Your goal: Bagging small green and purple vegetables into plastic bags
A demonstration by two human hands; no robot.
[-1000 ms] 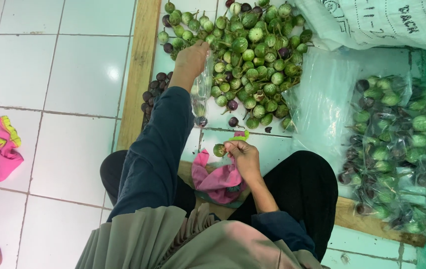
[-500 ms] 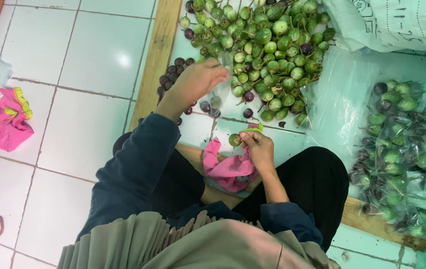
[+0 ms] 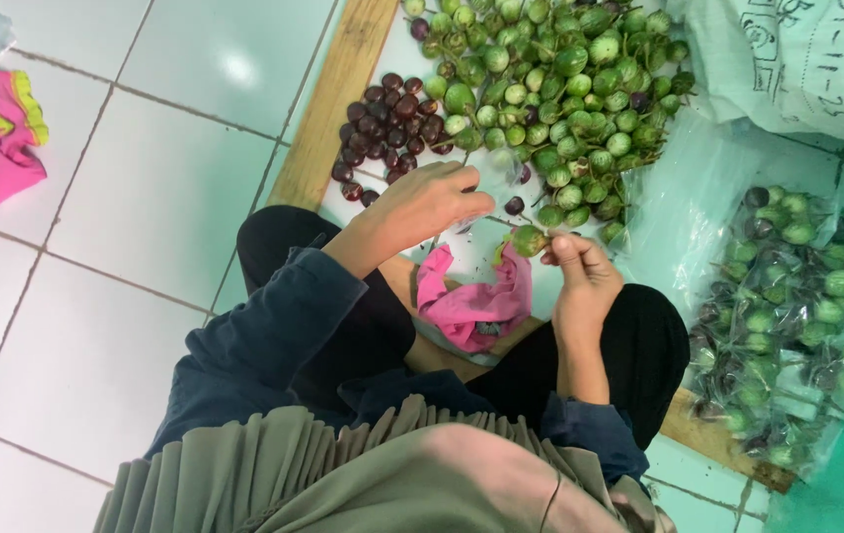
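The green pile (image 3: 550,89) runs off the far edge; the white sack (image 3: 807,59) is cut at the far right corner; the bagged fruit (image 3: 787,326) blurs behind plastic; the left hand (image 3: 422,202) hides its own fingertips; what it grips cannot be told.

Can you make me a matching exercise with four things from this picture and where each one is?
Things:
1. dark purple fruits
2. green fruit pile
3. pink cloth
4. clear bags of fruit

Places:
A. on the lap, between the hands
B. far right, on the floor
C. top centre
D. beside the wooden plank

Pairs: 1-D, 2-C, 3-A, 4-B
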